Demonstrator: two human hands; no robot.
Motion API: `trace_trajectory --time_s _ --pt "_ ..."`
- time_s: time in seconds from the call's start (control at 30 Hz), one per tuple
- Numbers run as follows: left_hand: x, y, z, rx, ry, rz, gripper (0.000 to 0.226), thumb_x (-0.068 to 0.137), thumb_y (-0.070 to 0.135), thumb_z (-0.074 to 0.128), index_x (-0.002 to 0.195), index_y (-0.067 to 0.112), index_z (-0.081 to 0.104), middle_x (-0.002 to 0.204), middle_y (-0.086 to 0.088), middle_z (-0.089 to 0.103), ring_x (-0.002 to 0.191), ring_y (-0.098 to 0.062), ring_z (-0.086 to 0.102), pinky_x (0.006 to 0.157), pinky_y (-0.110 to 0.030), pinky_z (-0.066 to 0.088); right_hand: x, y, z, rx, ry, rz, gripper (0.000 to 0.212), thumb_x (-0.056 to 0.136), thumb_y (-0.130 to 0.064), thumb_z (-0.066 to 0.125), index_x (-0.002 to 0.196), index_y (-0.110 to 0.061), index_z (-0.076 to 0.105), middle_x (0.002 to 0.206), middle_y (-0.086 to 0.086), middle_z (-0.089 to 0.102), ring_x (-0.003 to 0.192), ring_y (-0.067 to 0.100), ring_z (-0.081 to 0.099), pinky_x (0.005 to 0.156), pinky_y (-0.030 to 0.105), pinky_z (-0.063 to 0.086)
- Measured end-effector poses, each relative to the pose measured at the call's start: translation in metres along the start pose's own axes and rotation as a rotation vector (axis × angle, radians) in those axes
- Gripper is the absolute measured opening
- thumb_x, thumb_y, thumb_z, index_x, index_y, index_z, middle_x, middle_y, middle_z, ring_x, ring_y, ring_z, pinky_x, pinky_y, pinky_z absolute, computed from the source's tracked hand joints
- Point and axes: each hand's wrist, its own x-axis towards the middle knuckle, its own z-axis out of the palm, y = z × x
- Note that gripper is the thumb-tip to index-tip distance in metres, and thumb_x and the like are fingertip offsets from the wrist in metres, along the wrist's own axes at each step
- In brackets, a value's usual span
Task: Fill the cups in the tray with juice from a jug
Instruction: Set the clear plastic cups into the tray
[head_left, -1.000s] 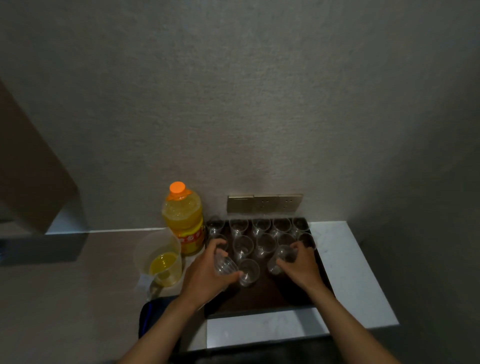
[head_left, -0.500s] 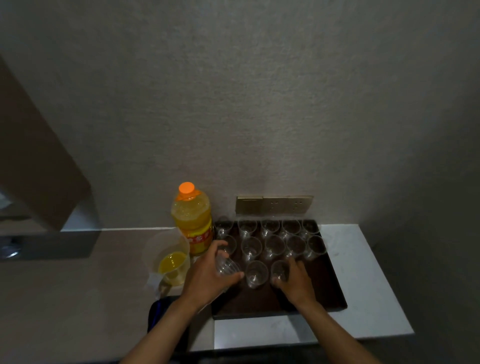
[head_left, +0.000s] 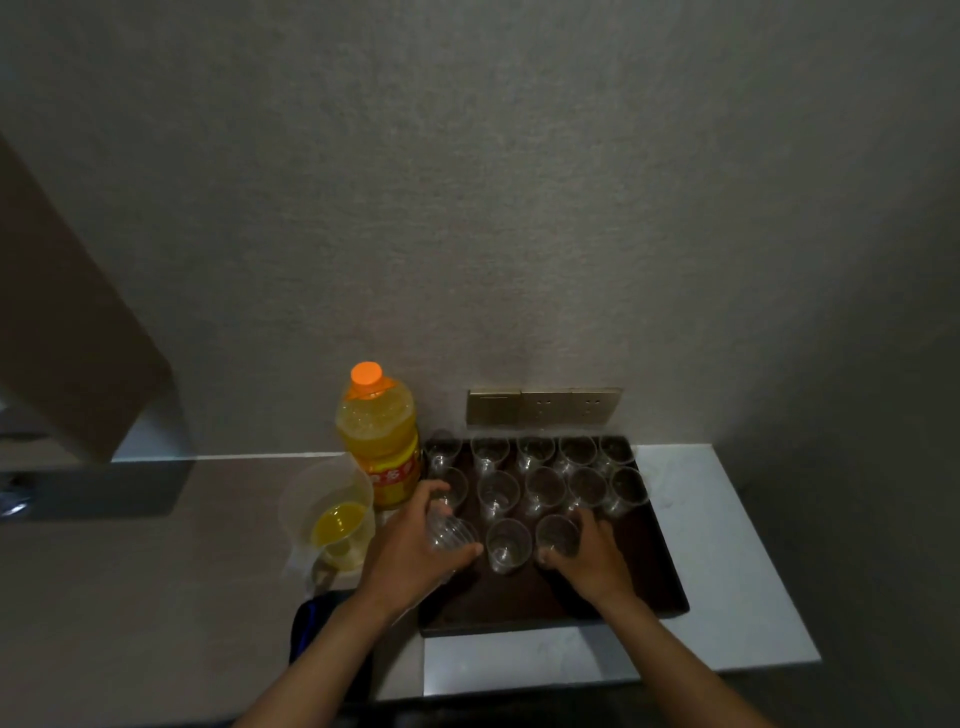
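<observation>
A dark tray (head_left: 660, 582) on the white counter carries several clear plastic cups (head_left: 498, 493) in rows, all without juice. My left hand (head_left: 415, 556) holds a tilted stack of clear cups (head_left: 449, 532) at the tray's left side. My right hand (head_left: 592, 558) grips one upright cup (head_left: 557, 535) in the front row, beside another front cup (head_left: 508, 543). A clear jug (head_left: 332, 519) with a little yellow juice stands left of the tray. An orange-capped juice bottle (head_left: 378, 441) stands behind it.
The wall rises directly behind the tray, with a brass socket plate (head_left: 543, 405) just above the back cups. White counter (head_left: 727, 545) shows right of and in front of the tray. A dark blue object (head_left: 311, 623) lies at the counter's front edge, under my left forearm.
My right hand has moved the cup it holds from the tray's right side down into the front row, next to the other front cup. My left hand stays with its stack.
</observation>
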Motion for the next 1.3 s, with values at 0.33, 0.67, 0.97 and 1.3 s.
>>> trace_trajectory --time_s 0.33,0.67,0.97,1.3 --pt "0.012 0.012 0.0 0.026 -0.008 0.021 0.089 0.058 0.056 0.093 0.119 0.036 0.031 0.115 0.022 0.062 0.099 0.002 0.062 0.074 -0.017 0.047 -0.002 -0.056 -0.02 -0.038 0.084 -0.144 0.038 0.087 -0.043 0.079 0.114 -0.02 0.064 0.114 0.0 0.064 0.099 0.016 0.065 0.088 0.04 0.057" --pt "0.009 0.029 0.005 0.073 -0.005 0.132 0.077 0.059 0.049 0.094 0.111 0.033 0.039 0.095 0.016 0.063 0.08 0.005 0.062 0.061 -0.015 0.05 -0.04 -0.13 -0.026 0.255 -0.319 -0.194 0.066 0.085 -0.07 0.068 0.083 -0.005 0.076 0.077 0.015 0.076 0.068 0.023 0.072 0.069 0.033 0.059" --pt "0.004 0.029 0.004 0.063 -0.082 0.167 0.082 0.058 0.054 0.093 0.118 0.044 0.037 0.106 0.021 0.066 0.092 0.011 0.062 0.067 -0.011 0.049 -0.051 -0.129 -0.026 0.329 -0.269 -0.147 0.048 0.088 -0.046 0.076 0.084 0.001 0.073 0.071 0.012 0.074 0.063 0.021 0.072 0.064 0.034 0.06" --pt "0.002 0.02 0.009 0.064 -0.084 0.136 0.084 0.062 0.055 0.09 0.124 0.046 0.035 0.113 0.025 0.065 0.101 0.004 0.063 0.082 -0.023 0.056 -0.039 -0.086 -0.063 0.418 0.025 -0.018 0.028 0.094 -0.03 0.072 0.095 -0.002 0.073 0.09 0.004 0.076 0.086 0.02 0.073 0.076 0.045 0.065"
